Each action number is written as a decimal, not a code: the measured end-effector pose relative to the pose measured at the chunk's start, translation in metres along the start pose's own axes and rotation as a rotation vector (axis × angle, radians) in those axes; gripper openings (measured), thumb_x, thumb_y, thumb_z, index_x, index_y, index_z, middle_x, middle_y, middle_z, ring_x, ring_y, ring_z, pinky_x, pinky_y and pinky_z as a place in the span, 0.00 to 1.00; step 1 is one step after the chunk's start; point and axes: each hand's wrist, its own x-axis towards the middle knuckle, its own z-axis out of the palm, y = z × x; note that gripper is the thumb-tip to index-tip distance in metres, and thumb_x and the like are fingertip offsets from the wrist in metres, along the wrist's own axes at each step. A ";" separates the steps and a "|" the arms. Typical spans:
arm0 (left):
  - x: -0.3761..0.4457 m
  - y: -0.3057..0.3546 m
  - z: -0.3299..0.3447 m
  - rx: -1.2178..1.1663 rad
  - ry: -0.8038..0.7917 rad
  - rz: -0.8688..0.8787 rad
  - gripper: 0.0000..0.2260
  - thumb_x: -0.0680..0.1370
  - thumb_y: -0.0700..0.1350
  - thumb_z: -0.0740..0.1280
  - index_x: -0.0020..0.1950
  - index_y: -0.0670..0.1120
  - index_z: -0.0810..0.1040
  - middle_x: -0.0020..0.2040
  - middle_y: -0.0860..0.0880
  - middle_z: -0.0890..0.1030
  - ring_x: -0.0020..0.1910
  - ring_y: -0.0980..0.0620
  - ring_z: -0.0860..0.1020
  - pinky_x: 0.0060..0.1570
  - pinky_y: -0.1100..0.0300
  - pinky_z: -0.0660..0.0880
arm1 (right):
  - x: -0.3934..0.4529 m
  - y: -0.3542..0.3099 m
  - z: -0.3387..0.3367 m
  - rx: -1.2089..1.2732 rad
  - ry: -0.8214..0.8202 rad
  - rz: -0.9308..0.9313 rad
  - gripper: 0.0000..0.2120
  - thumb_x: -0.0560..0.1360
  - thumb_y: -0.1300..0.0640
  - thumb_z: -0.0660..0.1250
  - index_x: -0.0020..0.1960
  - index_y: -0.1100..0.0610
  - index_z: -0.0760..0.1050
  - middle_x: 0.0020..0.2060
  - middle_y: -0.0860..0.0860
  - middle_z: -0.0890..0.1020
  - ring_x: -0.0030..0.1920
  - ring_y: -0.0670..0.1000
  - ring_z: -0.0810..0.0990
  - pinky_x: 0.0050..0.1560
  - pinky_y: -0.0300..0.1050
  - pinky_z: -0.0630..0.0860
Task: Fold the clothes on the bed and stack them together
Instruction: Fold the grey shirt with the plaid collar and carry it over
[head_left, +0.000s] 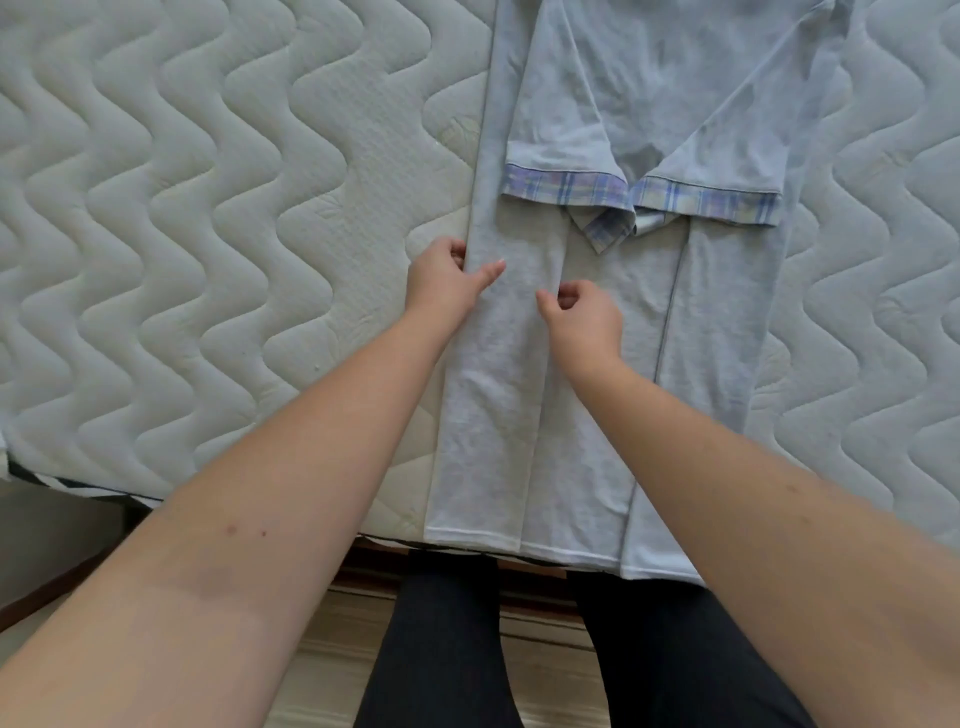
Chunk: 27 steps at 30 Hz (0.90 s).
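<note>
A pale grey-blue shirt lies flat on the mattress, its long sides folded inward. Both short sleeves, with plaid cuffs, are folded across the middle. My left hand pinches the shirt's left folded edge, thumb on top. My right hand sits just to the right with curled fingers pinching the inner edge of the same folded flap. The shirt's hem reaches the mattress's near edge.
The quilted white mattress spreads out to the left and right of the shirt. Its near edge runs along the bottom, with my dark-trousered legs and a pale wooden floor below it.
</note>
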 end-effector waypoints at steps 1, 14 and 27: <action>0.007 0.006 0.002 0.014 -0.018 0.005 0.18 0.72 0.51 0.76 0.56 0.42 0.79 0.48 0.48 0.83 0.46 0.51 0.80 0.48 0.61 0.75 | 0.007 -0.006 0.001 -0.009 -0.001 0.018 0.13 0.77 0.48 0.67 0.55 0.56 0.79 0.44 0.48 0.82 0.46 0.49 0.79 0.45 0.42 0.72; 0.005 -0.007 -0.007 -0.210 -0.219 -0.140 0.13 0.78 0.52 0.69 0.52 0.42 0.81 0.46 0.47 0.84 0.45 0.52 0.81 0.44 0.62 0.77 | 0.002 0.012 -0.007 0.034 -0.195 0.087 0.11 0.74 0.44 0.72 0.45 0.51 0.80 0.41 0.48 0.84 0.42 0.51 0.84 0.48 0.54 0.82; -0.101 -0.099 0.010 -0.392 -0.311 -0.292 0.23 0.68 0.50 0.79 0.60 0.43 0.79 0.51 0.47 0.85 0.48 0.51 0.85 0.44 0.58 0.81 | -0.092 0.090 0.023 0.425 -0.374 0.328 0.13 0.75 0.56 0.72 0.56 0.61 0.82 0.49 0.56 0.86 0.50 0.56 0.85 0.56 0.58 0.80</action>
